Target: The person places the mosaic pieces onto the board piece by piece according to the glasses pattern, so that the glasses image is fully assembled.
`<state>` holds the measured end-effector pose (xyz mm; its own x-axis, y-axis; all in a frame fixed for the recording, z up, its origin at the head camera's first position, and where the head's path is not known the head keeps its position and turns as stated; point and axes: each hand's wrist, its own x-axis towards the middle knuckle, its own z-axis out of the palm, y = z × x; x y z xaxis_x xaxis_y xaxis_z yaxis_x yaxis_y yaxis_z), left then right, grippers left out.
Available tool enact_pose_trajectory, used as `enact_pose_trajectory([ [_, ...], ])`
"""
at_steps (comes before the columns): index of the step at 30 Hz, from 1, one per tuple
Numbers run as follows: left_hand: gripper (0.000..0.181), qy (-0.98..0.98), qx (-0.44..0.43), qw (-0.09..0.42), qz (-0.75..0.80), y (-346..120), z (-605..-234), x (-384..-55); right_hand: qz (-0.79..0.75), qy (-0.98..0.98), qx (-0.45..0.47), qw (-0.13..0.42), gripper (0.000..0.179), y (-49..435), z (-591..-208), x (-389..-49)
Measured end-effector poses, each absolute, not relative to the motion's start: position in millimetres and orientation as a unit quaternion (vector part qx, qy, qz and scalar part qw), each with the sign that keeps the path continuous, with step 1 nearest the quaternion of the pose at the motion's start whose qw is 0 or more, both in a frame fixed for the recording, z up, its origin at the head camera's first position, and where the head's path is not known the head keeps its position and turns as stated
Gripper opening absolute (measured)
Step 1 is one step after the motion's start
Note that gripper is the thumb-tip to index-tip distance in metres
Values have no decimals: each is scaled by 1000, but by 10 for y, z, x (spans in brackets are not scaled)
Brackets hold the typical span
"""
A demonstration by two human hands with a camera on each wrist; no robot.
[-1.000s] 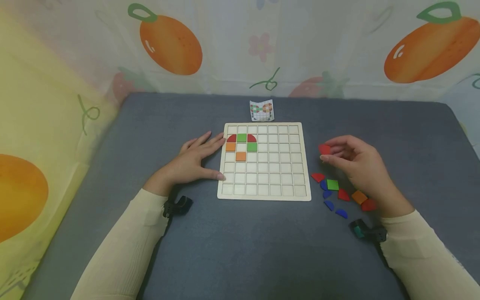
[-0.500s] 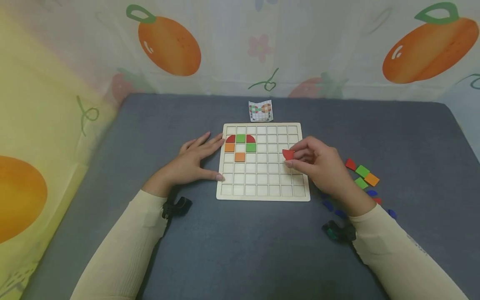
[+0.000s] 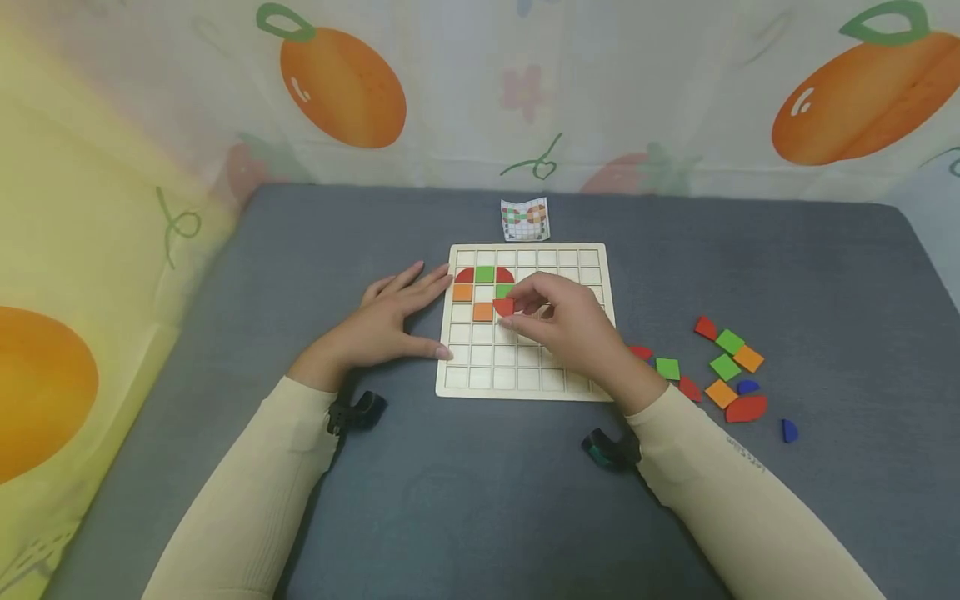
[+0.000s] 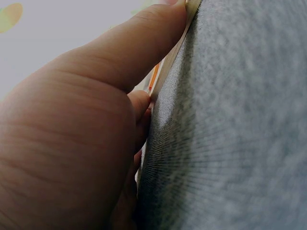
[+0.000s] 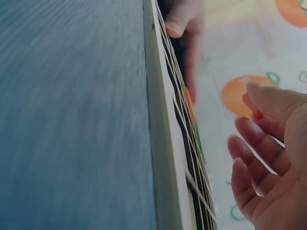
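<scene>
My right hand [image 3: 568, 323] pinches a red tile with a rounded edge [image 3: 503, 307] between thumb and fingertips, over the pale wooden grid board [image 3: 493, 378]. The tile hangs beside the lower orange square [image 3: 482, 312] and just below a green square [image 3: 503, 291]. In the right wrist view the fingers hide most of the tile. My left hand [image 3: 386, 325] lies with fingers spread at the board's left edge, thumb and fingertips touching it. On the board's upper left sit two red rounded tiles [image 3: 465, 276], another green square [image 3: 484, 274] and another orange square [image 3: 462, 292].
Right of the board, several loose tiles lie on the grey tabletop [image 3: 480, 500], among them a green square [image 3: 725, 367], an orange square [image 3: 721, 393], a red piece [image 3: 746, 408] and a blue piece [image 3: 790, 431]. A small pattern card [image 3: 525, 220] stands behind the board.
My right hand has carried the red tile leftward from beside the loose tiles to above the board's left part. The left hand has stayed at the board's edge.
</scene>
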<state>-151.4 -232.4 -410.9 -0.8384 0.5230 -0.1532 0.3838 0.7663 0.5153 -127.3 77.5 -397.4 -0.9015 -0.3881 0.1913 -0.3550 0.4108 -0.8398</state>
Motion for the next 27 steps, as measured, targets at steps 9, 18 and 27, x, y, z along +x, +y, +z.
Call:
enact_pose_trajectory([
  [9, 115, 928, 247, 149, 237, -2324, -4089, -1522, -468, 850, -243, 10, 23, 456, -4038, -1370],
  [18, 113, 924, 253, 147, 245, -2327, -4075, -1520, -418, 878, -235, 15, 24, 213, -4088, -1431],
  [27, 112, 924, 254, 144, 245, -2343, -4095, -1531, -352, 908, -223, 41, 31, 125, -4147, -1445],
])
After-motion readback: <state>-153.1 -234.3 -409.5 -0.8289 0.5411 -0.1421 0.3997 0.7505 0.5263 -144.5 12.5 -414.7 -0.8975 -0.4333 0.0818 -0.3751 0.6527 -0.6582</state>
